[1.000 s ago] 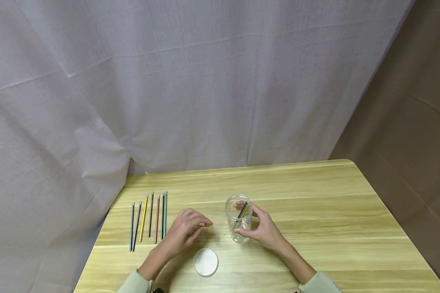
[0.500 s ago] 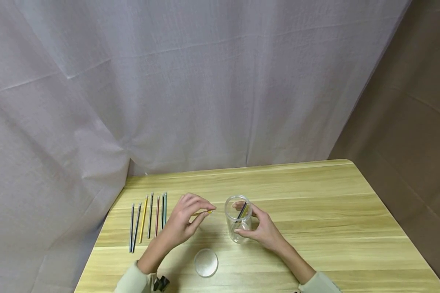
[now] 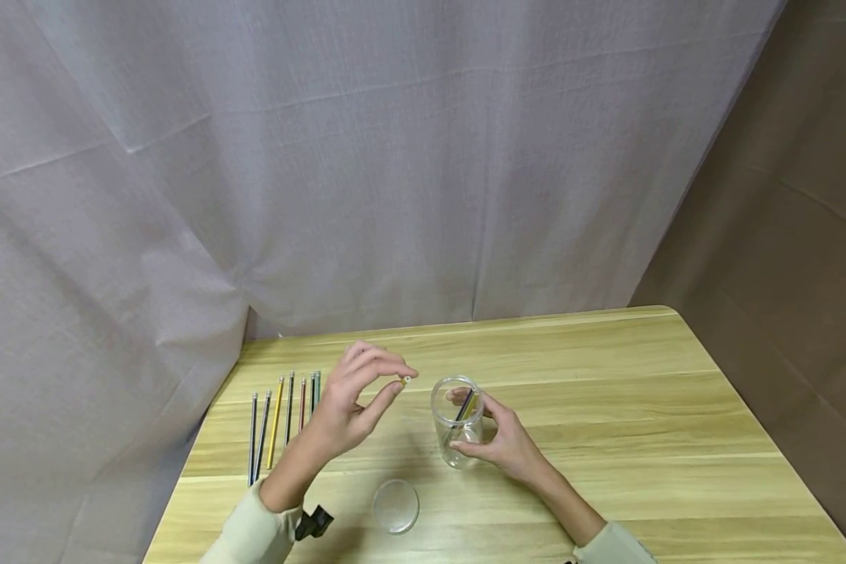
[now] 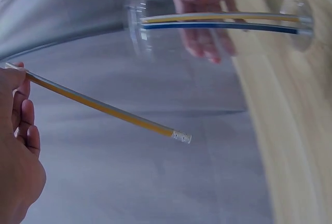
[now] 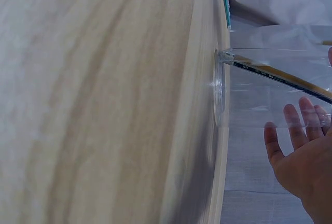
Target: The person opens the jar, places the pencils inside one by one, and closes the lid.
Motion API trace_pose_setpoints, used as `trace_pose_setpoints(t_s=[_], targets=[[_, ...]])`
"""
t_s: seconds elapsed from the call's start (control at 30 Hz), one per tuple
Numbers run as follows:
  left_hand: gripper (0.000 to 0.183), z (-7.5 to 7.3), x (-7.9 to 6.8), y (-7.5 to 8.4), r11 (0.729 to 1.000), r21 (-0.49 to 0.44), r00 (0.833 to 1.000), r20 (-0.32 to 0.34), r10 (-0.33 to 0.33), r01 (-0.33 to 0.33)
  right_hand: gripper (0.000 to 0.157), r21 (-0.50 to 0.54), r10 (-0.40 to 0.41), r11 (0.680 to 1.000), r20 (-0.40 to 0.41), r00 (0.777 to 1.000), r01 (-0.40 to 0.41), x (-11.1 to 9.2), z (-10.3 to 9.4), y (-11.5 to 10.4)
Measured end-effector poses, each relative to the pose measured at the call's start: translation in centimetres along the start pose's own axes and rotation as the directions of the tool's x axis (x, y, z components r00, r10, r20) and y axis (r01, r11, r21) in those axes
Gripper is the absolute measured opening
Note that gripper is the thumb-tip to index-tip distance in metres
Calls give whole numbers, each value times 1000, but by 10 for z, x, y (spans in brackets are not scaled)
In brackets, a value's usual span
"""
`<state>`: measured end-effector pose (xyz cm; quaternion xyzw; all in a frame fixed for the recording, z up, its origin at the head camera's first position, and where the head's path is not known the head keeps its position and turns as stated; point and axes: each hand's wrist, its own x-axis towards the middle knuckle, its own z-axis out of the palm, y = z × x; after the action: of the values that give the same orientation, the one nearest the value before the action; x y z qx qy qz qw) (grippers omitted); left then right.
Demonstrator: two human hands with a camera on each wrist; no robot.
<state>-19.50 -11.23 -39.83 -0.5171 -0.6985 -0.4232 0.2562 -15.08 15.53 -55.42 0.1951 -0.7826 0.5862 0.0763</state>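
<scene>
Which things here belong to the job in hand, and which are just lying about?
In the job:
yellow pencil in left hand
clear jar, held by right hand
two pencils inside it
probably the pencil row

Lying about:
round clear disc, maybe the jar's lid

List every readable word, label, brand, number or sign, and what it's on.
None can be quoted with certainty.
Dark pencil in the clear jar: small pale lettering, right wrist view, too blurred to read.
Yellow pencil in the left hand: no text visible.
Loose pencils: too small to tell.
Lid: none visible.
</scene>
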Motion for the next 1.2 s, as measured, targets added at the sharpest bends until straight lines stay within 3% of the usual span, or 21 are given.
trace_pose_setpoints(t_s=[0.3, 0.63, 0.87, 1.2], targets=[[15, 1, 29, 13, 993, -46, 993, -54, 105, -107, 73, -7, -3, 1000, -3, 1000, 3, 0, 0, 1], [14, 7, 50, 27, 981, -109, 983, -107, 147, -158, 73, -2, -5, 1000, -6, 1000, 5, 1, 0, 0], [18, 16, 53, 28, 974, -155, 984, -101, 149, -163, 73, -5, -13, 1000, -2, 1000, 13, 1, 0, 0], [14, 30, 44, 24, 973, -212, 994, -71, 77, -91, 75, -12, 6, 1000, -1, 1000, -6, 0, -1, 1]])
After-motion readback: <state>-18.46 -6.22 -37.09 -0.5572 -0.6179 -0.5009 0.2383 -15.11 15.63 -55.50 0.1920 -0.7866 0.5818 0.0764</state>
